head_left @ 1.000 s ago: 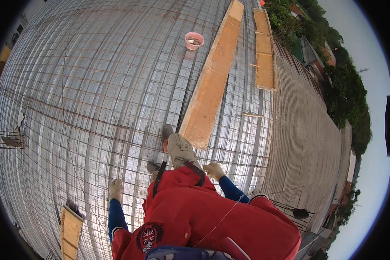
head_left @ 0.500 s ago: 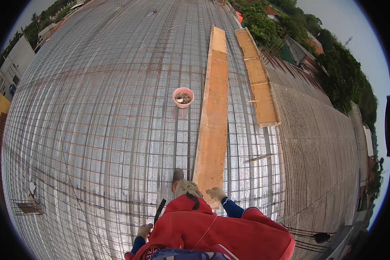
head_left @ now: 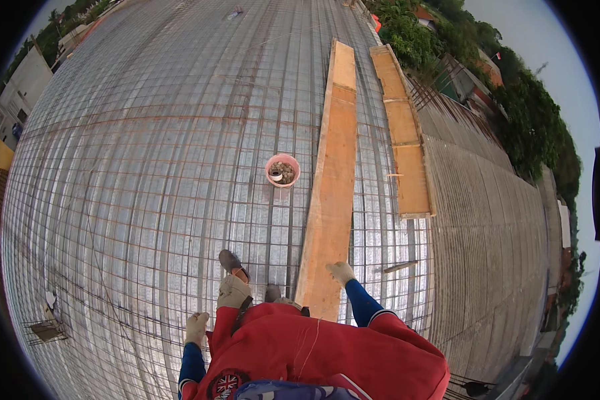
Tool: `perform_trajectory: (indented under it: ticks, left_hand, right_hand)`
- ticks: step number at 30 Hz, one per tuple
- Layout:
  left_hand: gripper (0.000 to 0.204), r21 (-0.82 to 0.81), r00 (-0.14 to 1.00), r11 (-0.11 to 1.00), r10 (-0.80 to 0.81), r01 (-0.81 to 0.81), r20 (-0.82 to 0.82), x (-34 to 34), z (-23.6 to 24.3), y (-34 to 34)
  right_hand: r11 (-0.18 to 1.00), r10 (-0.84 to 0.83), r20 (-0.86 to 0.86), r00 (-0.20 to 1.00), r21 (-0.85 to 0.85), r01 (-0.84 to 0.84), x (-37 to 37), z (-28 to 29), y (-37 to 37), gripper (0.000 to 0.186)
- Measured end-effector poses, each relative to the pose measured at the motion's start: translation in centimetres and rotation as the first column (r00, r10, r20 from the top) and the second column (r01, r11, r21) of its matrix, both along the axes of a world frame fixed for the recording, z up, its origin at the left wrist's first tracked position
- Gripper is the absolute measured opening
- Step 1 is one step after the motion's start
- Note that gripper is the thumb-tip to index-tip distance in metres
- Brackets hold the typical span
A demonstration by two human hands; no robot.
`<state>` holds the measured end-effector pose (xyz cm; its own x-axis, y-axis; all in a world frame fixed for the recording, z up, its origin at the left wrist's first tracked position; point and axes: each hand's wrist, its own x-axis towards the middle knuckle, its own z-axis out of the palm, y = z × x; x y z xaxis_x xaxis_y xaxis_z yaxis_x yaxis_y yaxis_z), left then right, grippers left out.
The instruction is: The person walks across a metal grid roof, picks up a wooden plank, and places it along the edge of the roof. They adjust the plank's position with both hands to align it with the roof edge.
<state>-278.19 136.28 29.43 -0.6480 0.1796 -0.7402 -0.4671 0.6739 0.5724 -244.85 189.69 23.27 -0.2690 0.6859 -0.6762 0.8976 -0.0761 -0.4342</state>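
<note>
head: greyish lumps (head_left: 287,172) in pink bucket (head_left: 283,158)

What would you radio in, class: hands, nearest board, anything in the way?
Left hand and right hand: no load visible. Long wooden board: on the rebar mesh, nearest right hand. Ahead, possibly in the way: pink bucket, left of board.

The person wears a loose red top (head_left: 340,350) with a dark round patch bearing a flag (head_left: 227,385), a thin pale cord (head_left: 307,351) down its front and pale bands at the sleeve ends. Snug blue undersleeves (head_left: 363,302) run to cream gloves (head_left: 341,272). Below show khaki trousers (head_left: 234,291), black straps (head_left: 241,317) and dark grey-brown footwear (head_left: 231,259).
</note>
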Motion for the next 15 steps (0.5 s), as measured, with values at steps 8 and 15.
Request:
perform_trajectory:
  ticks: [8,15]
  left_hand:
    - [0.044,-0.22,0.897,0.884,-0.354,0.413,0.264,-4.3,-10.2,-7.8]
    - [0.036,-0.065,0.874,0.986,0.166,-0.153,0.457,-28.6,-9.4,4.0]
  right_hand:
    - [0.906,-0.241,0.168,0.956,-0.315,0.283,-1.7,-1.6,-9.5,0.043]
    - [0.72,-0.543,-0.026,0.839,-0.53,0.449,-20.4,6.2,-6.1,0.022]
